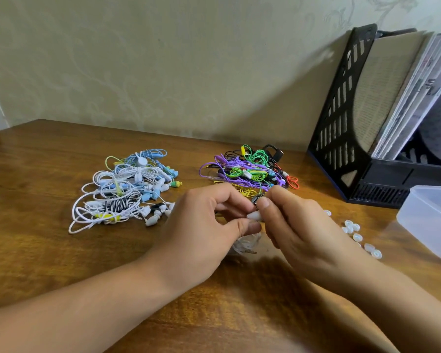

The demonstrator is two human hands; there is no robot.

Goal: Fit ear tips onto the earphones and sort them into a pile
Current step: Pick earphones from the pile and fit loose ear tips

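Observation:
My left hand and my right hand meet over the middle of the wooden table. Between their fingertips they pinch a white earphone bud. Its white cable hangs bunched below my left palm, a gold plug showing. Whether a tip sits on the bud I cannot tell. A pile of white and pale blue earphones lies to the left. A pile of purple, green, yellow and red earphones lies behind my hands. Several loose white ear tips are scattered right of my right hand.
A translucent plastic box stands at the right edge, near the ear tips. A black file holder with papers leans against the wall at the back right. The table ends at a patterned wall behind.

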